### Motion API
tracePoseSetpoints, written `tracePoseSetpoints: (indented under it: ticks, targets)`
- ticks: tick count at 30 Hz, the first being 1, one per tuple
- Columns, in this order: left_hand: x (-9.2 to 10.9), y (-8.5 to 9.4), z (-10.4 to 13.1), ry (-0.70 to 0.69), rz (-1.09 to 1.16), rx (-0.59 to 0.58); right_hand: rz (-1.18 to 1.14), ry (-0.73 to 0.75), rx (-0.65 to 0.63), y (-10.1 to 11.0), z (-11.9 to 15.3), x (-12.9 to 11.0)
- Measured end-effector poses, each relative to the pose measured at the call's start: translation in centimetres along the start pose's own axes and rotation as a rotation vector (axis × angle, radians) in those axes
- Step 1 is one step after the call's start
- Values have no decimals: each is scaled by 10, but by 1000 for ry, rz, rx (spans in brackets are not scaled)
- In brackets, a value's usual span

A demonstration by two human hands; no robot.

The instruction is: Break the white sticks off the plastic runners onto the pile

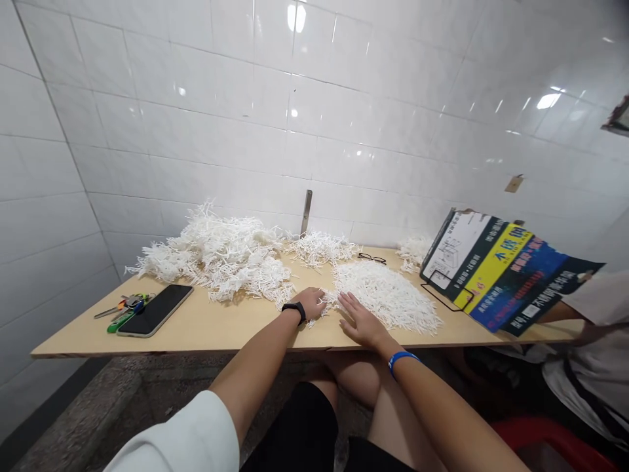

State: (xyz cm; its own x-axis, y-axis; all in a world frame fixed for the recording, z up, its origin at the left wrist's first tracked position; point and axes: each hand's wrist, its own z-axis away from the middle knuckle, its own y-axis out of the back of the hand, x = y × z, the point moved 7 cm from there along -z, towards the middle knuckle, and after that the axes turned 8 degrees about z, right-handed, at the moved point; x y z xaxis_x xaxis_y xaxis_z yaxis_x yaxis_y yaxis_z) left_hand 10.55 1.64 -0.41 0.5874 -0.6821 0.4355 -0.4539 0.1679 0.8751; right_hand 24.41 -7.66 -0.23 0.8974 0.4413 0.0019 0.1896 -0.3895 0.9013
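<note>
My left hand (311,303), with a black band on its wrist, rests on the board near its front edge. Its fingers curl in over a few thin white strips, partly hidden beneath them. Beside it, my right hand (364,322) lies flat with its fingers stretched out, touching the near left edge of a spread layer of white strips (388,295). Loose strips lie in the narrow gap between both hands. A tall tangled heap of white strips (221,252) stands to the left, and a smaller heap (322,249) lies behind my hands.
A phone (156,311) and keys (132,303) lie at the board's left. Glasses (372,257) sit at the back, near an upright metal bracket (306,213). On the right, a printed cardboard sheet (501,269) stands before another person's sleeve (602,298). A tiled wall closes off the back.
</note>
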Motion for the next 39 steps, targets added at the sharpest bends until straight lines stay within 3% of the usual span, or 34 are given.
tracePoseSetpoints:
  ticks: [6, 17, 39]
  targets:
    - [-1, -9, -2, -15, -29, -41, -41, 23, -50, -8, 1, 0]
    - [5, -7, 10, -8, -29, -39, -105, 29, -131, -13, 1, 0]
    - [10, -2, 36, 148, -3, -94, -305, -8, -109, -16, 5, 4]
